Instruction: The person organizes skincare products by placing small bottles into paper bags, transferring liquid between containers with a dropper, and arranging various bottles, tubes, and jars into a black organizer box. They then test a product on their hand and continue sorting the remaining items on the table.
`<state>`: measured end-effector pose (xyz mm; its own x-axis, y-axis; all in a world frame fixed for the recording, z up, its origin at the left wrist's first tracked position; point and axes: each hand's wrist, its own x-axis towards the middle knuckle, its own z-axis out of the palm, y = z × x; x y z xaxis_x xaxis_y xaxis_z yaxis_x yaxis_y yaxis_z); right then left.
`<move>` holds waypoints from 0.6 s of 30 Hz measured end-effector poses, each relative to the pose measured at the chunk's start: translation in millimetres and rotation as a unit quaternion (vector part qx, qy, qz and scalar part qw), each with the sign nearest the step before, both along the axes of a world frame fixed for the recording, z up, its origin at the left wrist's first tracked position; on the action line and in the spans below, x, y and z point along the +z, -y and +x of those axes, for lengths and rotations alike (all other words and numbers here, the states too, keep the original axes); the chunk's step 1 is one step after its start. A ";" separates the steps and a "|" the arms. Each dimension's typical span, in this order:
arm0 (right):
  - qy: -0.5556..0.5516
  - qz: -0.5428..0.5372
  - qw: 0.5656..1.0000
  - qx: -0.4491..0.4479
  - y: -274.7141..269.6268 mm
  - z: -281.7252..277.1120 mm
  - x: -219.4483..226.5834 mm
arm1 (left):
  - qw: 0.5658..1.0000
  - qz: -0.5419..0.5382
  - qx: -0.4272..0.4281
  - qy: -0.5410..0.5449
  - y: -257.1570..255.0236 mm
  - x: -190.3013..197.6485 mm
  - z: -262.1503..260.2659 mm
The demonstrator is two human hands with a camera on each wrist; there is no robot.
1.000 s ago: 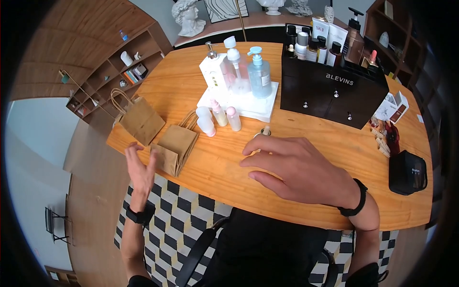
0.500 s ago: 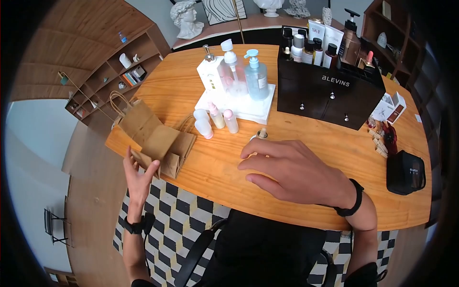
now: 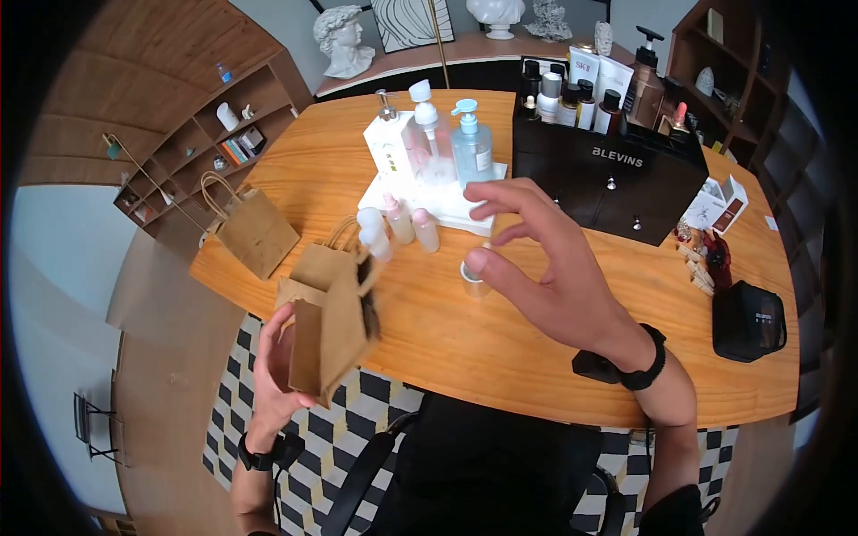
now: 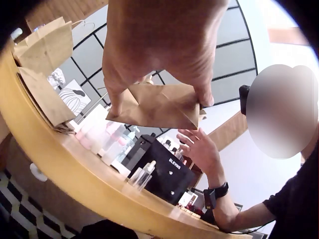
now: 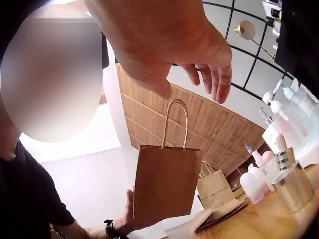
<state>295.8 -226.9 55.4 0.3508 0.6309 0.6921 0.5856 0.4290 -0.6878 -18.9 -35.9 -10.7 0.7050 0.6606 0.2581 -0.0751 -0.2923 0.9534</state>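
Note:
My left hand (image 3: 271, 384) grips a brown paper bag (image 3: 341, 330) by its bottom end, thumb on one side and fingers on the other. In the right wrist view the bag stands upright, its twisted handles (image 5: 175, 112) on top near my right hand. That right hand (image 3: 567, 277) hovers over the table with fingers spread and bent a little, holding nothing. Beneath it stands a small glass dropper bottle (image 5: 293, 186), partly covered by the thumb in the head view. Another paper bag (image 3: 313, 265) lies flat on the table behind the held one.
A further paper bag (image 3: 257, 234) is at the table's left end. Small pink-capped bottles (image 3: 427, 234) stand before a white tray (image 3: 375, 192) with pump bottles. A black cosmetics organizer (image 3: 572, 179) is at the back right, a black pouch (image 3: 749, 322) at the right edge.
My left hand has taken a paper bag from the flat pile and brought it up and to the right. My right hand has risen from near the dropper bottle, its fingers spreading.

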 end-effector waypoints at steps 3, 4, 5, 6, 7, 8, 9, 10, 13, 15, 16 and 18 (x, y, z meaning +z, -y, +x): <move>0.053 0.002 0.993 0.107 1.5 13.1 -1.2 | 0.998 -0.032 -0.049 0.001 5.8 0.0 10.0; 0.053 0.002 0.993 0.106 1.9 12.6 -1.0 | 0.997 -0.044 -0.068 -0.015 8.2 1.7 12.8; 0.057 0.001 0.990 0.126 1.8 10.8 -0.6 | 0.995 -0.047 -0.081 -0.013 9.6 1.0 16.4; 0.061 -0.001 0.988 0.145 2.3 9.6 -0.9 | 0.995 -0.047 -0.082 -0.015 7.3 -1.3 17.1; 0.060 -0.001 0.988 0.144 3.4 9.3 -1.6 | 0.994 -0.059 -0.091 -0.013 3.7 -5.2 17.7; 0.057 -0.009 0.982 0.177 4.3 9.2 -2.2 | 0.992 -0.071 -0.100 -0.011 0.4 -8.3 18.7; 0.053 -0.018 0.976 0.210 5.1 9.3 -2.7 | 0.992 -0.071 -0.101 -0.012 -2.1 -10.2 19.8; 0.052 -0.018 0.976 0.210 7.7 12.9 -0.6 | 0.992 -0.078 -0.102 -0.016 -4.5 -11.4 20.7; 0.079 -0.133 0.936 0.316 19.0 23.2 10.0 | 0.991 -0.085 -0.102 -0.032 -3.6 -7.1 25.1; 0.074 -0.272 0.897 0.341 23.6 21.7 12.8 | 0.990 -0.083 -0.102 -0.043 -1.8 -4.8 26.6; 0.074 -0.273 0.897 0.341 21.6 19.3 11.2 | 0.989 -0.082 -0.113 -0.056 -1.5 -4.5 26.6; 0.094 -0.178 0.933 0.298 14.8 12.4 6.2 | 0.986 -0.083 -0.124 -0.069 -1.7 -6.7 26.0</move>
<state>308.2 -241.7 61.6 -0.2412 0.8773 0.4149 0.4409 0.4799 -0.7585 7.1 -34.2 -17.4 0.8709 0.4887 0.0523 0.0082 -0.1207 0.9927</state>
